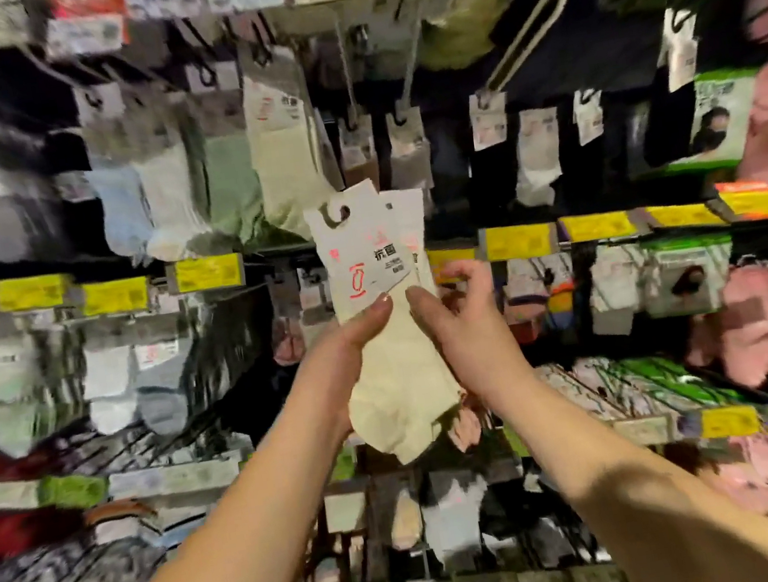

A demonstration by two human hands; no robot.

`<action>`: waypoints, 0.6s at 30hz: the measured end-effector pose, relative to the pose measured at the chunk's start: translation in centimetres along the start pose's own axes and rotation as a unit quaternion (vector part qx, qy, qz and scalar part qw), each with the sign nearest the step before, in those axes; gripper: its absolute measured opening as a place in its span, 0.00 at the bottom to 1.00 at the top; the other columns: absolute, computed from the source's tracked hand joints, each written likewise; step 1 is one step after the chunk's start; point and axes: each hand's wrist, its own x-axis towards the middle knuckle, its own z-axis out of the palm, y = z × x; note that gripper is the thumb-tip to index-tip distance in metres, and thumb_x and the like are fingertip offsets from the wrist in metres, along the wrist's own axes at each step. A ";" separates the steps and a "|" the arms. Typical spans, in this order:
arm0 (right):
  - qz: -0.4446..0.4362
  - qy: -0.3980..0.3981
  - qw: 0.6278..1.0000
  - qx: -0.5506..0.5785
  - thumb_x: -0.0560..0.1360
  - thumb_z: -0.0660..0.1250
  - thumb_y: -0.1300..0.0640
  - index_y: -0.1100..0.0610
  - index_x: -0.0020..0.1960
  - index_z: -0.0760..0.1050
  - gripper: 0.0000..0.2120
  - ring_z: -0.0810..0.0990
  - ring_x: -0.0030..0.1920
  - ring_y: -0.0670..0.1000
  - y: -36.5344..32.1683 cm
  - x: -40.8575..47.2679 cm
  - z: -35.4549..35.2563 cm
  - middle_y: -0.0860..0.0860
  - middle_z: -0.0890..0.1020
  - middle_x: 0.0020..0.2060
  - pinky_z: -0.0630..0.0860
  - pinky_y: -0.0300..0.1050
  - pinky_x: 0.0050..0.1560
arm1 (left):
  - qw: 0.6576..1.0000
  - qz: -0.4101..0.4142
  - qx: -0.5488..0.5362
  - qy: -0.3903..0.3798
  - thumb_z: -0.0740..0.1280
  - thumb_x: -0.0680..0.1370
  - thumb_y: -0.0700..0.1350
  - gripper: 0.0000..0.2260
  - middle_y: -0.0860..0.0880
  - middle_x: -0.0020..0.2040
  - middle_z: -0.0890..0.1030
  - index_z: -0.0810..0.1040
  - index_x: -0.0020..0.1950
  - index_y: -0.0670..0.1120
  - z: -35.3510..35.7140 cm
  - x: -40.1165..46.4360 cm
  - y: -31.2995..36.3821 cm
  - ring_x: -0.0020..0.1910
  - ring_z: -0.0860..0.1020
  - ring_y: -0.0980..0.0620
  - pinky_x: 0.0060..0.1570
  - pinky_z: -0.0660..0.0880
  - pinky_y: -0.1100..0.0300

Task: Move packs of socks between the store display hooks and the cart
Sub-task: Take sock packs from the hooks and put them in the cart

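2 hands: both on 1 item, held up before the sock wall.
Left-side stock: hanging socks in blue, white and green (226, 184), then a cream pack (282, 156) on its hook, same card design as the held one as far as the blur allows.
Left hand (349, 340): thumb pressed on the front of the pack, fingers hidden behind it; it grips the left edge.
Pack of socks (396, 368): cream, white header card with a hanger hole at top left; held upright and free in the air, on no hook. A 2nd card edge shows behind, possibly 2 packs.
Right hand (457, 324): thumb on the pack's right edge, fingers curled behind; pinching it.
Empty-looking hooks (407, 63): 2 bare prongs above the pack.
Cart: not in view.
Step in hand: judged as carrying between hook and cart; direction cannot be told.
Next move: if hanging, line the card's hole up with a prong tip and slide it on.
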 end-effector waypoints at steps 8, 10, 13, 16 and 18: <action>-0.027 -0.035 0.998 -0.051 0.73 0.73 0.40 0.44 0.58 0.76 0.17 0.81 0.57 0.45 -3.3 4.9 6.9 0.44 0.81 0.58 0.79 0.48 0.58 | 0.996 0.083 0.042 0.019 0.64 0.81 0.37 0.13 0.42 0.52 0.86 0.78 0.65 0.43 -4.3 1.6 6.5 0.45 0.86 0.45 0.42 0.83 0.53; -0.014 -0.052 0.998 -0.019 0.75 0.73 0.44 0.45 0.57 0.78 0.13 0.83 0.53 0.44 -3.7 5.5 8.1 0.44 0.84 0.54 0.80 0.45 0.52 | 0.995 0.085 0.049 0.008 0.64 0.81 0.39 0.14 0.42 0.53 0.86 0.77 0.66 0.43 -5.4 2.1 7.4 0.45 0.86 0.46 0.41 0.83 0.54; 0.008 -0.085 0.994 0.068 0.78 0.71 0.54 0.51 0.57 0.81 0.08 0.86 0.49 0.47 -3.8 6.7 9.2 0.48 0.87 0.51 0.80 0.45 0.49 | 0.993 0.098 0.067 0.014 0.63 0.83 0.45 0.10 0.46 0.50 0.87 0.79 0.62 0.45 -6.7 2.7 8.3 0.46 0.86 0.48 0.42 0.82 0.56; 0.034 -0.109 0.984 0.137 0.80 0.67 0.59 0.51 0.53 0.82 0.06 0.86 0.48 0.51 -3.8 7.8 9.8 0.51 0.88 0.49 0.80 0.47 0.50 | 0.993 0.075 0.091 0.021 0.60 0.83 0.58 0.19 0.48 0.54 0.86 0.78 0.67 0.49 -7.2 3.3 9.3 0.53 0.85 0.49 0.53 0.81 0.53; 0.044 -0.101 0.983 0.146 0.80 0.67 0.57 0.53 0.54 0.82 0.05 0.86 0.51 0.52 -3.8 8.5 10.1 0.52 0.87 0.49 0.80 0.50 0.53 | 0.991 0.079 0.095 0.051 0.59 0.84 0.58 0.18 0.49 0.50 0.87 0.81 0.63 0.49 -7.5 3.9 10.0 0.48 0.86 0.52 0.50 0.81 0.58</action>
